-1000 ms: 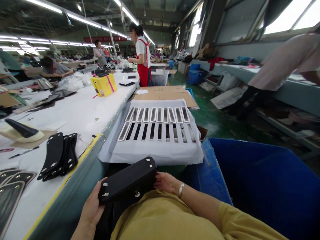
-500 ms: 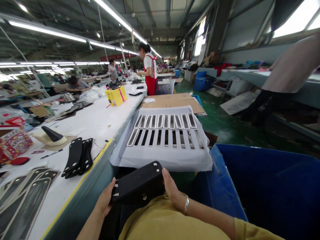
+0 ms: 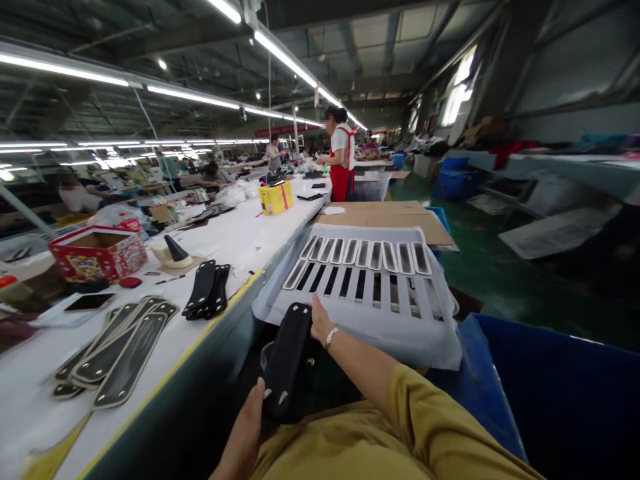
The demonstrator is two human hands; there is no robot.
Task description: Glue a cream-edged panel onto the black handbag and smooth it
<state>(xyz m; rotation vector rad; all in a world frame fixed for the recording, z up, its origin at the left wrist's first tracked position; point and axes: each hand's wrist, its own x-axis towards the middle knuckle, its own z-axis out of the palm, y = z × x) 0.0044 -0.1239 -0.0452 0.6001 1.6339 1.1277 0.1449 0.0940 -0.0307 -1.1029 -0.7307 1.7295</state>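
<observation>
Between my two hands is a black box-shaped bag (image 3: pixel 289 353), tilted, its long narrow face upward. White tabs show at that face's corners, and a small gold-coloured fitting sits on its side. My left hand (image 3: pixel 247 423) grips the near end, its thumb along the edge. At the far end, my right hand (image 3: pixel 323 321) holds the corner, a bracelet on its wrist. Part of the bag's underside is hidden in shadow. On the table to the left lie stacked black strips (image 3: pixel 204 290) with metal studs, and nearer me several pale-edged dark panels (image 3: pixel 125 357).
Ahead, a white cloth-covered rack (image 3: pixel 360 327) carries rows of pale-rimmed dark pieces. A deep blue bin (image 3: pixel 565 393) stands at my right. The white table (image 3: pixel 240 250) bears a red patterned box (image 3: pixel 100 253) and a yellow box (image 3: pixel 276 199). Beyond, a person in a red apron (image 3: pixel 343 157) stands beside it.
The bag has turned from crosswise to pointing away from me, my right hand moving forward and my left nearer. The view has swung left; the person at the far right is out of frame.
</observation>
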